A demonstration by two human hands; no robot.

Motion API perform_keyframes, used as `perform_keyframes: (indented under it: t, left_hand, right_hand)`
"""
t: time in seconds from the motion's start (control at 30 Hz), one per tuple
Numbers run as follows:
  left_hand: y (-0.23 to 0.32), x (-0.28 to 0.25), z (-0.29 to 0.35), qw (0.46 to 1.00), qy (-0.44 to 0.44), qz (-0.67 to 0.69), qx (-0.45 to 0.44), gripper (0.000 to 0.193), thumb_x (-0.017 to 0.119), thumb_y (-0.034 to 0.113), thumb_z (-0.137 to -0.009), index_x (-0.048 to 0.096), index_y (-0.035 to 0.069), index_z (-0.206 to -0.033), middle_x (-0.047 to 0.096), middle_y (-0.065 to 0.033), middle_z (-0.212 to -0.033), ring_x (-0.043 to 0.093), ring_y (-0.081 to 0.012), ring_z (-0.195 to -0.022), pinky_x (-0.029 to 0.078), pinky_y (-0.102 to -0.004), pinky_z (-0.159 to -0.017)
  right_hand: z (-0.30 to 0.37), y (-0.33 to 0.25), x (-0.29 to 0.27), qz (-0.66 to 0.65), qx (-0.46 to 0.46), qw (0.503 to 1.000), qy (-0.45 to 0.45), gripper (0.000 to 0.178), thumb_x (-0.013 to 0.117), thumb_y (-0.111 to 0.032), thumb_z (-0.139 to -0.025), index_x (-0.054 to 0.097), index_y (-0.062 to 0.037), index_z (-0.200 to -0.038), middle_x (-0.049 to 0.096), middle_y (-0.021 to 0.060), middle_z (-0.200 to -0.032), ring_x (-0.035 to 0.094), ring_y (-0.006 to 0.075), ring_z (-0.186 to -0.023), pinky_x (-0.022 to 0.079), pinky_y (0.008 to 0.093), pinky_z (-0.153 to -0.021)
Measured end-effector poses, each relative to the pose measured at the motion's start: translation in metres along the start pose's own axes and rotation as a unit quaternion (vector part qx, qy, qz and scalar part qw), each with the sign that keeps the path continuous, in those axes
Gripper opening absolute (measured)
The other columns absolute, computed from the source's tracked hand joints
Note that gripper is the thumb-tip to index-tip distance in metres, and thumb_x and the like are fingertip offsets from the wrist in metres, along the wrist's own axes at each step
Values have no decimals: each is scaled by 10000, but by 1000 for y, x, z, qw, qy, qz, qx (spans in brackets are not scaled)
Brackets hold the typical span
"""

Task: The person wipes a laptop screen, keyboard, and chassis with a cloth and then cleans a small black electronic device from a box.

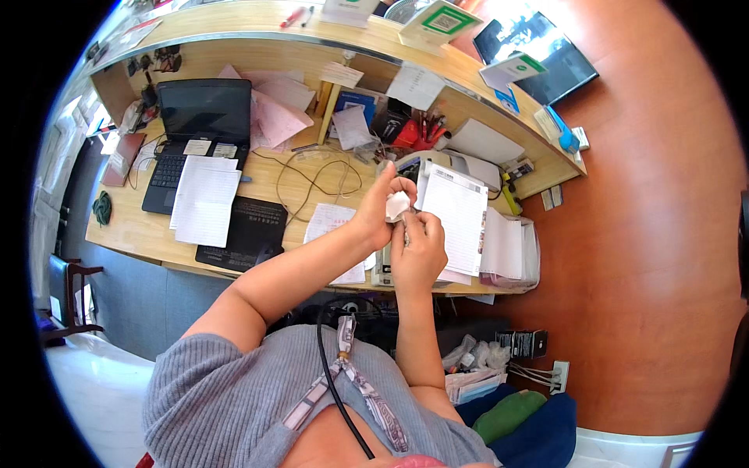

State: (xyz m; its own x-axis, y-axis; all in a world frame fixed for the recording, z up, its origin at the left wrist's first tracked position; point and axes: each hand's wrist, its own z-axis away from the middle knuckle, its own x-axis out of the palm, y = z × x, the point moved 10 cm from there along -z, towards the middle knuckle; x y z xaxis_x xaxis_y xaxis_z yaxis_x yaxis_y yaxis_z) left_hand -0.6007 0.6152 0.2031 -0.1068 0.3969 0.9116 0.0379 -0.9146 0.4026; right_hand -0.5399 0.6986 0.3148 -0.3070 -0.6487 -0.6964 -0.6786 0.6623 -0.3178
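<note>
Above the desk's front part, my two hands are close together. My left hand [375,209] is curled around a small crumpled white piece [396,207] that looks like paper or tissue. Just below it, my right hand [420,251] has its fingers pinched at the white piece's lower edge; what lies between those fingertips is mostly hidden. Beneath and to the right of the hands rests a lined white sheet [454,222] on a stack of papers. Another printed sheet [331,222] lies partly under my left forearm.
A black laptop [204,113] with papers [204,199] over its keyboard stands at the left, with a black mat [253,226] in front. Loose cables [316,183] cross the desk. A shelf ledge [257,37] runs behind. Right of the papers sits a clear plastic bin [530,261].
</note>
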Motion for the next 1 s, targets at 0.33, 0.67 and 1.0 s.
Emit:
perform_keyframes:
  t: [0.33,0.67,1.0]
  left_hand:
    - [13,-59,21,989,147,-13,3,258,610,357,-939,529,147,-813,460,31,-694,414,-98,-600,364,-235,-561]
    - [26,-135,52,979,184,-82,-34,145,527,290,-986,507,149,-957,460,24,-703,331,-46,-445,244,-172,-352]
    - [-16,-156,108,897,417,-111,95,350,529,479,-954,504,173,-788,234,78,-481,172,-50,-338,136,-222,-305]
  right_hand:
    - [3,-26,34,-50,-58,956,-283,354,659,-188,-791,628,-144,-1141,608,89,-1105,613,295,-980,521,382,-771]
    - [-92,242,-59,-228,79,969,-55,249,538,8,-797,708,-59,-966,700,77,-1037,651,180,-925,491,282,-823]
    - [-260,452,-26,-343,285,893,-64,846,811,-314,-749,361,65,-1358,671,152,-973,640,172,-862,502,310,-767]
